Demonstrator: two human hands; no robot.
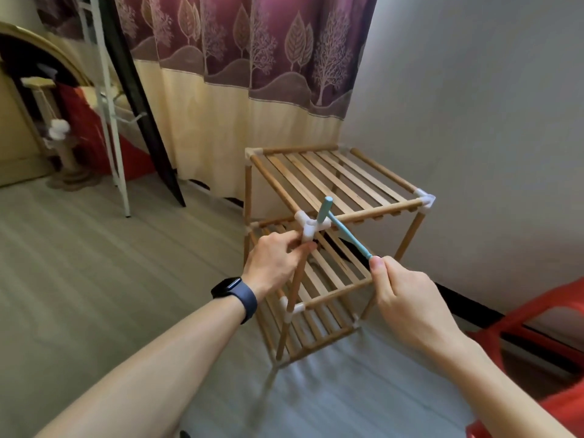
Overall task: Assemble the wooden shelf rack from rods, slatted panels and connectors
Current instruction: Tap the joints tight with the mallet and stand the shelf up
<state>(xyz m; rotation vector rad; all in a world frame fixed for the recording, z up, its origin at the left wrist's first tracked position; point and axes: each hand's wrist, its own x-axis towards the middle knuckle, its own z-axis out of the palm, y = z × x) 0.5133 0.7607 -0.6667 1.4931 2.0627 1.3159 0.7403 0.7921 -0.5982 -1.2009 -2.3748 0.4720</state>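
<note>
A wooden shelf rack (335, 181) with slatted panels on three levels stands on the floor by the wall corner. White plastic connectors join its rods. My left hand (274, 260) grips the near front upright rod (295, 289) just under the white corner connector (308, 227). My right hand (407, 301) holds the handle end of a small light-blue hammer (339, 227). The hammer's head sits right at that connector, on its right side.
A patterned curtain (240, 74) hangs behind the rack, a grey wall (474, 105) on its right. A red plastic stool (543, 327) stands at the right edge. A white metal stand (110, 128) and a dark leaning board (148, 128) are at the left.
</note>
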